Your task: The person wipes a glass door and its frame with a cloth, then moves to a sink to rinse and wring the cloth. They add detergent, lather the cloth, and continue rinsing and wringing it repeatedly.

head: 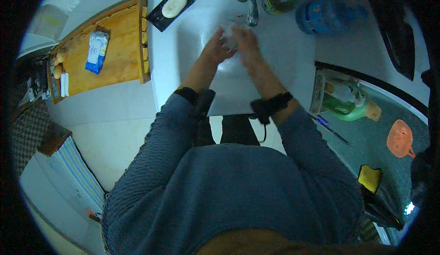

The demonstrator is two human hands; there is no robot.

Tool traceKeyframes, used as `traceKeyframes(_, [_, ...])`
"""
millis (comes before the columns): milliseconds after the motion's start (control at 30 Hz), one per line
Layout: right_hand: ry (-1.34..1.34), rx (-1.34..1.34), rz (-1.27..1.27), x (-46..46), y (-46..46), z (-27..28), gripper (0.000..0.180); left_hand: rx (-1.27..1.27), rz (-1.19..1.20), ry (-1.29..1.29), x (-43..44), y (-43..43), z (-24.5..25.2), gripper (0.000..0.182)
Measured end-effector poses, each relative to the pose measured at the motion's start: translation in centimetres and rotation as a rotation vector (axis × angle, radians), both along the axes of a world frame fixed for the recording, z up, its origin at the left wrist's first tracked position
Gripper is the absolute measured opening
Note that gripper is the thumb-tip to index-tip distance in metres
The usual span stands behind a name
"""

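Both of my hands are over the basin of a white sink (165, 73), just below a chrome faucet (252, 6). My left hand (218, 47) has its fingers apart, with the palm turned towards the other hand. Close beside it, my right hand (245, 42) is blurred, and its finger pose is unclear. Something clear and blurred, perhaps water, shows between the fingertips. No solid object is seen in either hand. A dark strap with a small device sits on each wrist. On the sink's upper left corner, a white bar of soap (174, 5) lies on a black soap dish (158, 18).
To the left, a wooden shelf (120, 62) holds a blue and white wipes pack (97, 52). Right of the faucet stand a green bottle (275, 2) and a blue container (319, 17). Further right are a green jug (350, 112), an orange scoop-like item (399, 138) and a yellow sponge (370, 178).
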State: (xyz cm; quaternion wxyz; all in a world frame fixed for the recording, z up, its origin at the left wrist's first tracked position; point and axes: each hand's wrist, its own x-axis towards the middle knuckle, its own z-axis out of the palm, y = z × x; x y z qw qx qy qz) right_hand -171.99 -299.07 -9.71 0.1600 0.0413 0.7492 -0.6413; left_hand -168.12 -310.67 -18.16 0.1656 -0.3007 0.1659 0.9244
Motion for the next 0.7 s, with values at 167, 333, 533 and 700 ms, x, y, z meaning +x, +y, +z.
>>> traceKeyframes(167, [0.195,0.727,-0.112,0.5,-1.0,-2.4,0.027,-0.817,-0.219,0.296,-0.7,3.3,1.1,0.039])
traceKeyframes(333, [0.557,0.713,0.070,-1.0,0.2,-6.4,0.030,-1.560,-0.870,0.330,-1.2,3.7,4.8,0.043])
traceKeyframes(533, [0.294,0.598,-0.022,0.4,-0.6,-4.4,0.035,-0.372,-0.234,-0.107,-0.7,3.1,4.8,0.030])
traceKeyframes(700, [0.303,0.658,0.104,-0.5,-0.4,-2.9,0.041,-1.471,-0.711,0.394,-0.6,1.9,4.0,0.039])
